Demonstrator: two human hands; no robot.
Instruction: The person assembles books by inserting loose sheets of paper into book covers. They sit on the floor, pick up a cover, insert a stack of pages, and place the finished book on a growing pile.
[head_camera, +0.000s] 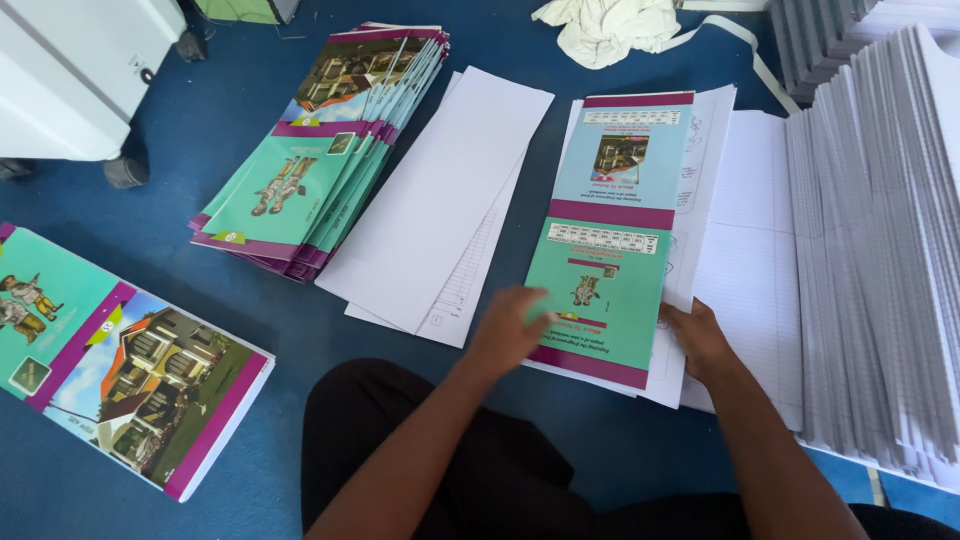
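At the centre of the frame, the person's left hand (507, 325) lies flat, fingers spread loosely, on the lower left corner of a teal-and-purple printed cover sheet (612, 235). It grips nothing. The right hand (697, 337) pinches the lower right edge of that cover together with the white ruled pages (712, 150) beneath it. The step looks like squaring the cover onto its pages. Any next move would call for both edges flush before the set is lifted. A fanned stack of covers (325, 160) sits upper left, blank white sheets (445, 200) between, and stacked ruled paper (880, 240) fills the right.
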